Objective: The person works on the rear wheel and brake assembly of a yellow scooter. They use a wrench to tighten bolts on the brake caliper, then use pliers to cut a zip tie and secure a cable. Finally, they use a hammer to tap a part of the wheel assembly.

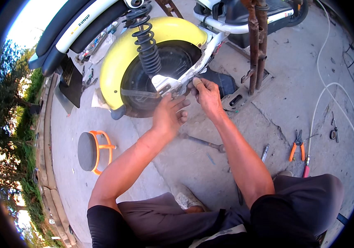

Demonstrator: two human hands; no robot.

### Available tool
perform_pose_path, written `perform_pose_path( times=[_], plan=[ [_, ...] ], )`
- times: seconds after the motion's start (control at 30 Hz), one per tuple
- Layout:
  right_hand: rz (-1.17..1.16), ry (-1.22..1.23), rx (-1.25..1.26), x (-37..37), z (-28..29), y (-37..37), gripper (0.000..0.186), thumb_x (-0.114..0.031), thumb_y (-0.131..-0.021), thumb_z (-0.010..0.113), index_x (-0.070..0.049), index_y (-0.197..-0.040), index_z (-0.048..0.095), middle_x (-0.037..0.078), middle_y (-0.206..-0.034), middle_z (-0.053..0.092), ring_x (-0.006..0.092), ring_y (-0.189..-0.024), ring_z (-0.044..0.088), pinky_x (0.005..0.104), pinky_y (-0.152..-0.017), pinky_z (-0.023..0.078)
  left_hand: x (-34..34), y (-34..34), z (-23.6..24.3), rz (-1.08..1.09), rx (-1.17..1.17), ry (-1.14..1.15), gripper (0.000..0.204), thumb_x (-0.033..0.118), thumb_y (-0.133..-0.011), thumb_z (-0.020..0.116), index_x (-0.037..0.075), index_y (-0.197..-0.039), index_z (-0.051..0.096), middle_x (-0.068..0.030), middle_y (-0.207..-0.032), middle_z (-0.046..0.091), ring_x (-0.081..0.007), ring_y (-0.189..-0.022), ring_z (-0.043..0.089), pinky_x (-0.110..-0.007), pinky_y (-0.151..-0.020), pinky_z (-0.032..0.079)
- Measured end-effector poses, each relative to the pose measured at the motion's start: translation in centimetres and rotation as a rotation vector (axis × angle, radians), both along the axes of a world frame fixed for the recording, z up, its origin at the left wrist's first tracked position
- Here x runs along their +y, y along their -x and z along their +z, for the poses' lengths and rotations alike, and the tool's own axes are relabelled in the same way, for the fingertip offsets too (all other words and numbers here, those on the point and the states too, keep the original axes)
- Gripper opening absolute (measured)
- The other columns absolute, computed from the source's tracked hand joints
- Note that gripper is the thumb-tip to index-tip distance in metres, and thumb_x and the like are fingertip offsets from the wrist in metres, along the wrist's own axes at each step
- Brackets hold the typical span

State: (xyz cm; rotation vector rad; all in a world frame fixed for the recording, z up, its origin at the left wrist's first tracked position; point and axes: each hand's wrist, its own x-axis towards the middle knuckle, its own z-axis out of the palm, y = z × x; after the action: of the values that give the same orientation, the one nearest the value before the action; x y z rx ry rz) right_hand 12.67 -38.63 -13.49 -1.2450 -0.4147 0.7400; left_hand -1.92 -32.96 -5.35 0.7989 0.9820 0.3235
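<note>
Working at the white bracket [163,84] left of the rusty stand [253,45], left hand [169,115] loosely open beside it, right hand [208,95] pinched, contents unclear; wheel [175,58] sits under yellow fender [113,66], bracket looks unfinished.

White metal swingarm [203,60], grimy at lower end, slanting alongside black wheel [176,58].

What the right hand [208,97] touches is too small to tell.
</note>
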Motion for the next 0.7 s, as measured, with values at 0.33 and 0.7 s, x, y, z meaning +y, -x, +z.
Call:
perform_pose_path(
  times=[0.33, 0.7],
  plan=[
    [-0.073, 0.057, -0.113, -0.2, 0.4, 1.3, 0.047, -0.036, -0.101, 0.061, 0.002, -0.077, 0.074, 0.009, -0.06, 0.062, 0.0169, -0.06, 0.057, 0.0379, -0.06, 0.046, -1.0, -0.1, 0.0, 0.145, 0.15, -0.188, 0.035, 0.035, -0.109, 0.062, 0.004, -0.124, 0.067, -0.0008, -0.103, 0.065, -0.0112, -0.075, 0.054, -0.024, -0.067, 0.044],
    [-0.238, 0.122, -0.416, -1.2, -3.3, 1.4, 0.038, -0.026, -0.104, 0.06, 0.004, -0.082, 0.068, 0.006, -0.064, 0.057, 0.0145, -0.062, 0.051, 0.034, -0.06, 0.043, -0.7, 4.1, 2.6, -0.18, 0.137, -0.58, 0.03, 0.035, -0.108, 0.055, 0.009, -0.094, 0.058, 0.0005, -0.079, 0.052, -0.0109, -0.066, 0.045, -0.029, -0.061, 0.035]
  ],
)
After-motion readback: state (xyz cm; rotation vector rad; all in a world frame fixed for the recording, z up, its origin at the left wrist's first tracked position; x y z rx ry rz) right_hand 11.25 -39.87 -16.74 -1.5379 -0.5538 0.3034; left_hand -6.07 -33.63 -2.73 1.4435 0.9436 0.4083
